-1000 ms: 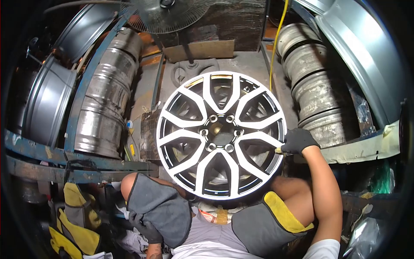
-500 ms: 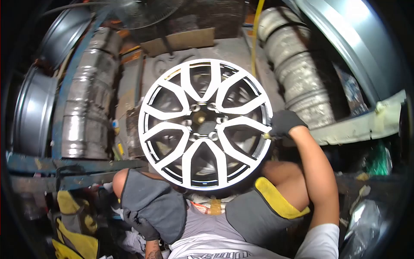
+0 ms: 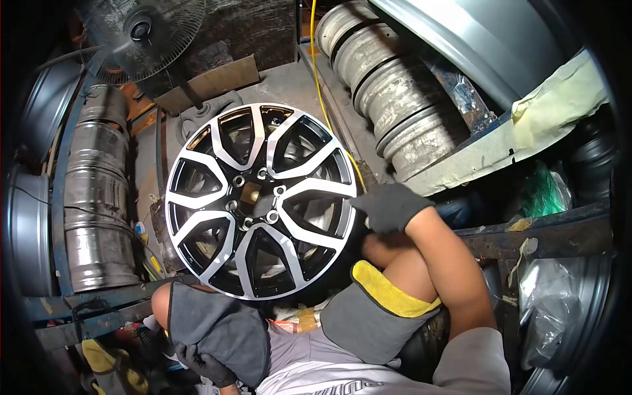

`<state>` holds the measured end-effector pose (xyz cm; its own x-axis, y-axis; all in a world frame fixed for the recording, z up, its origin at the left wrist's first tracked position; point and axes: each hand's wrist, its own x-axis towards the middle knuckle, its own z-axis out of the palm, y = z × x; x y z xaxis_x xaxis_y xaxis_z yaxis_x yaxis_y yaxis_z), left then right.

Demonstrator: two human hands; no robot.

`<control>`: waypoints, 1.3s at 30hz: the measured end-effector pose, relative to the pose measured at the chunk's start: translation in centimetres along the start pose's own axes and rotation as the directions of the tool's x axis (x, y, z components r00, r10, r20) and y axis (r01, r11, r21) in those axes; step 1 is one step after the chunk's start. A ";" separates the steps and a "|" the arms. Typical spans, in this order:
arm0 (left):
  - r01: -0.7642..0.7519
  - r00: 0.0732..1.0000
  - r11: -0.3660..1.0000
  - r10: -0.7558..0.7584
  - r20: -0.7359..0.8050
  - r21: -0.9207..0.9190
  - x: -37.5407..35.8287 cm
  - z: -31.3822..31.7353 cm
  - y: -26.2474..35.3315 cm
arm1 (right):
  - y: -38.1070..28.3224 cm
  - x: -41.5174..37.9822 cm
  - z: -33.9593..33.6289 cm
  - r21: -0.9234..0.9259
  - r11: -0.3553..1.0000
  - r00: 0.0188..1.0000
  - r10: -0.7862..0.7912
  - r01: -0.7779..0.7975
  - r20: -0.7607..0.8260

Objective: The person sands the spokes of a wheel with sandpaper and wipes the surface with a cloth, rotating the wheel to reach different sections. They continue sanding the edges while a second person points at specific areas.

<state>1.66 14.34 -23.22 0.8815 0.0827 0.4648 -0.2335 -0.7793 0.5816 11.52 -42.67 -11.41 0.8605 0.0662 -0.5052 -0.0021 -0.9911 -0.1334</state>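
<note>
A black and silver multi-spoke alloy wheel [image 3: 299, 187] lies face up in front of the person's knees. Its spoke faces are bright, with black between them. My right hand [image 3: 388, 207], in a dark glove, is closed at the wheel's right edge; what its fingers hold is too small to make out. My left hand [image 3: 203, 366], also gloved, rests with its fingers apart on the grey cloth [image 3: 217, 322] over the left thigh, away from the wheel.
Stacked wheel barrels stand at the left [image 3: 99, 191] and upper right [image 3: 395, 92]. A fan [image 3: 141, 31] is at the upper left. A yellow cable [image 3: 317, 72] runs down behind the wheel. A covered rail [image 3: 487, 151], plastic-wrapped items [image 3: 550, 303] and a large rim [image 3: 474, 39] are on the right.
The view has shifted and turned, so the wheel sits further left and the fan shows more fully. My right hand remains at the wheel's right edge; my left hand stays on the cloth.
</note>
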 end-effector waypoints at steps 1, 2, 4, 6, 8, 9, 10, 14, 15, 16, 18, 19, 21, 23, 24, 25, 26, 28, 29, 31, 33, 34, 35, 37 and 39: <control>0.003 1.000 1.000 -0.003 -0.008 0.002 -0.1 0.0 0.0 | -0.7 -0.3 0.4 -0.018 1.000 0.999 0.016 -0.015 0.043; 0.005 1.000 1.000 -0.005 -0.015 0.000 0.0 0.2 0.3 | -1.2 -0.5 0.8 -0.036 0.999 0.996 0.036 -0.033 0.085; 0.011 1.000 1.000 -0.012 -0.018 -0.008 0.1 0.3 0.2 | -0.9 0.0 4.2 -0.127 0.992 0.999 -0.001 -0.003 -0.032; 0.028 1.000 0.999 -0.028 -0.013 -0.020 0.1 0.3 0.2 | -2.2 0.5 5.0 -0.148 0.986 0.996 0.075 -0.081 -0.047; 0.065 0.998 0.998 -0.064 0.010 -0.028 0.3 0.3 0.9 | -3.4 -0.2 4.7 -0.188 0.979 0.995 0.063 -0.076 -0.073; 0.087 0.996 0.996 -0.087 0.008 -0.021 0.1 0.0 1.4 | -3.7 -0.4 4.1 -0.155 0.985 0.997 0.077 -0.080 -0.024; 0.134 0.991 0.990 -0.133 0.029 -0.036 -0.5 -0.1 1.5 | -4.1 0.2 3.6 -0.125 0.990 0.998 0.066 -0.064 0.011; 0.120 0.993 0.985 -0.118 -0.022 0.123 -1.6 0.1 -0.2 | -4.7 0.7 4.7 -0.143 0.987 0.984 -0.042 0.067 0.172; 0.130 0.991 0.986 -0.127 -0.036 0.102 -1.1 0.0 0.5 | -5.6 -0.1 2.9 -0.186 0.973 0.985 -0.111 0.134 0.129; 0.140 0.989 0.988 -0.137 -0.047 0.068 -0.8 0.3 1.1 | -5.4 0.2 2.6 -0.182 0.966 0.974 -0.157 0.186 0.162; 0.104 0.992 0.993 -0.099 -0.078 0.063 -0.6 0.4 1.2 | -5.1 0.5 1.5 -0.196 0.973 0.991 -0.110 0.124 0.081; 0.088 0.994 0.995 -0.084 -0.074 0.051 -0.5 0.4 0.9 | -4.4 1.2 2.4 -0.246 0.965 0.995 -0.096 0.096 0.011; 0.102 0.989 0.995 -0.102 -0.106 0.000 -0.6 0.4 0.2 | -3.3 1.6 4.9 -0.332 0.943 0.994 -0.039 0.004 -0.100; 0.095 0.994 0.992 -0.090 -0.061 0.078 -0.2 0.3 1.3 | -4.2 0.0 6.8 -0.354 0.932 0.995 -0.095 0.077 -0.035; 0.102 0.993 0.993 -0.098 -0.063 0.063 0.0 0.3 1.7 | -5.6 -0.2 5.6 -0.372 0.919 0.990 -0.142 0.130 -0.006; 0.107 0.992 0.993 -0.104 -0.065 0.051 0.1 0.3 1.9 | -6.7 -0.5 3.9 -0.338 0.922 0.981 -0.172 0.191 0.083; 0.106 0.993 0.994 -0.104 -0.056 0.036 0.1 0.3 2.0 | -7.9 -1.2 1.9 -0.291 0.926 0.965 -0.195 0.239 0.173; 0.106 0.991 0.994 -0.103 -0.082 0.033 0.0 0.5 2.2 | -6.2 0.2 3.5 -0.315 0.937 0.988 -0.133 0.150 0.073; 0.101 0.991 0.994 -0.098 -0.090 0.029 0.1 0.6 2.2 | -5.6 0.9 3.6 -0.329 0.939 0.995 -0.097 0.097 0.017; 0.087 0.994 0.992 -0.080 -0.079 0.090 0.1 0.3 2.3 | -5.0 1.1 3.9 -0.325 0.946 0.999 -0.029 0.020 -0.023; 0.093 0.993 0.989 -0.083 -0.089 0.113 0.0 0.6 1.9 | -6.3 0.5 4.0 -0.309 0.948 0.997 -0.069 0.078 0.038; 0.103 0.991 0.989 -0.094 -0.090 0.107 -0.2 0.5 1.4 | -6.9 -0.1 4.4 -0.300 0.948 0.994 -0.086 0.105 0.074; 0.113 0.991 0.989 -0.105 -0.079 0.097 -0.4 0.5 1.0 | -7.0 -0.2 5.2 -0.269 0.944 0.982 -0.187 0.191 0.038; 0.102 0.990 0.994 -0.098 -0.097 0.033 -0.6 0.7 0.7 | -7.0 -0.6 5.3 -0.209 0.931 0.952 -0.307 0.298 -0.010; 0.092 0.989 0.996 -0.089 -0.120 0.015 -0.5 0.9 0.9 | -6.1 0.3 4.4 -0.239 0.957 0.986 -0.167 0.166 0.019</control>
<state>1.42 13.06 -23.54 0.8430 0.2261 0.4880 -0.1457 -0.7774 0.6119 9.57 -36.06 -14.50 0.8389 0.2326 -0.4920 0.2630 -0.9648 -0.0077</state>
